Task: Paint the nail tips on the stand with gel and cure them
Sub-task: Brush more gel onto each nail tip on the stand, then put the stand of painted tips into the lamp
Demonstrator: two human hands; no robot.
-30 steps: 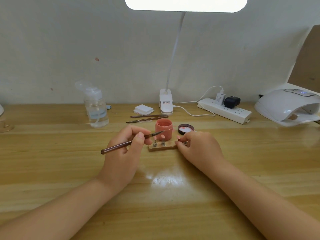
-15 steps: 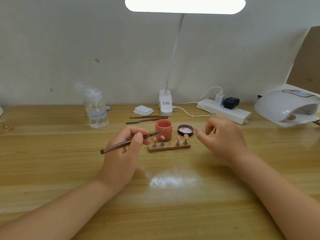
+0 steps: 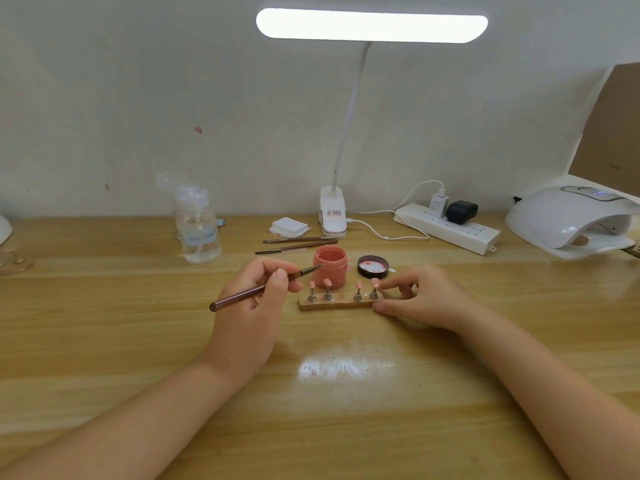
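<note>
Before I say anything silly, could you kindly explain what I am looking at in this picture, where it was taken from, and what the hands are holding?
There is no machine here: a person works with bare hands, and the single picture comes from a camera worn on their head, looking forward and down at a wooden table. The left hand holds a brown brush, its tip pointing toward an open pink gel jar; the jar's lid lies beside it. In front stands a small wooden stand carrying four pink nail tips on pegs. The right hand rests at the stand's right end, its fingers by the rightmost tip. Further back are two spare brushes, a clear bottle, a lit desk lamp, a power strip and, far right, a white curing lamp.
</note>
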